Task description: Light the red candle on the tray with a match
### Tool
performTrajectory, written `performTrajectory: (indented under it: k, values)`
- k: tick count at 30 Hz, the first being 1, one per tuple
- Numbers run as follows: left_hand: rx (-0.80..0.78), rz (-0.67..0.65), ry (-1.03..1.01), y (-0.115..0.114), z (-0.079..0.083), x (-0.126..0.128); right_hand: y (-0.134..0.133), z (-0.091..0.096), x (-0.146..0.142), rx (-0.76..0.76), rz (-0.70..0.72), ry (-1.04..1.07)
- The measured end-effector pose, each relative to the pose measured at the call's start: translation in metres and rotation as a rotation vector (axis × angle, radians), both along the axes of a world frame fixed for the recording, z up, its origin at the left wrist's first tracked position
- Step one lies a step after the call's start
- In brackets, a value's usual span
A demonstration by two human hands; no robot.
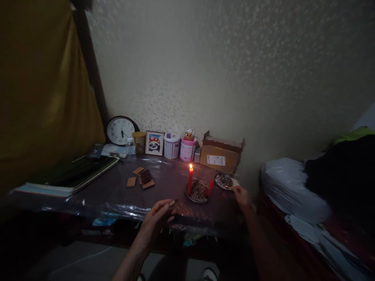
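My left hand [158,216] is raised over the near edge of the dark table [111,195] and pinches a small brown piece [174,202] between its fingertips. My right hand [241,196] reaches to the rim of a small patterned plate [224,180] at the table's right end and touches it; whether it holds anything there I cannot tell. Between the hands a lit red candle [190,178] stands upright in a round metal dish [197,192]. A second, unlit red candle [210,186] leans in the same dish.
Several flat brown pieces [142,177] lie left of the candle. Along the wall stand a clock [120,130], a jar [140,142], a framed picture [154,143], two tubs [179,147] and a cardboard box [221,155]. Books [70,175] lie at left; bedding [293,187] at right.
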State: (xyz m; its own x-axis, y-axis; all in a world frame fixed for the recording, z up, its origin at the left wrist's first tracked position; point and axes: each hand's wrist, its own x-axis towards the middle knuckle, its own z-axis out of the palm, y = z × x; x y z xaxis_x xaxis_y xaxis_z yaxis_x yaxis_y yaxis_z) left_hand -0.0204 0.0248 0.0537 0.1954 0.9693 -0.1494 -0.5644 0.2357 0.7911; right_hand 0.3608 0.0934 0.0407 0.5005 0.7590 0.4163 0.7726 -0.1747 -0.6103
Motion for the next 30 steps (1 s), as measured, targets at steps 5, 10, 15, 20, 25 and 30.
performTrajectory:
  k: [5, 10, 15, 20, 25, 30]
  values:
    - [0.014, -0.022, 0.022, 0.003, -0.007, -0.002, 0.009, -0.007, 0.003, -0.002, 0.043, -0.066]
    - [0.036, -0.053, 0.047, 0.004, -0.01, -0.004, 0.01, -0.011, 0.004, -0.004, 0.064, -0.113]
    - [0.044, -0.055, 0.062, 0.006, -0.012, -0.004, 0.009, -0.015, 0.002, 0.022, 0.075, -0.146]
    - [0.03, -0.055, 0.058, 0.006, -0.014, -0.005, 0.008, -0.01, -0.005, 0.079, 0.082, -0.164]
    - [0.041, -0.052, 0.065, 0.004, -0.01, -0.004, -0.006, 0.01, -0.016, 0.196, 0.081, -0.182]
    - [0.023, -0.051, 0.066, 0.002, -0.009, -0.004, -0.039, 0.028, -0.052, 0.346, 0.056, -0.189]
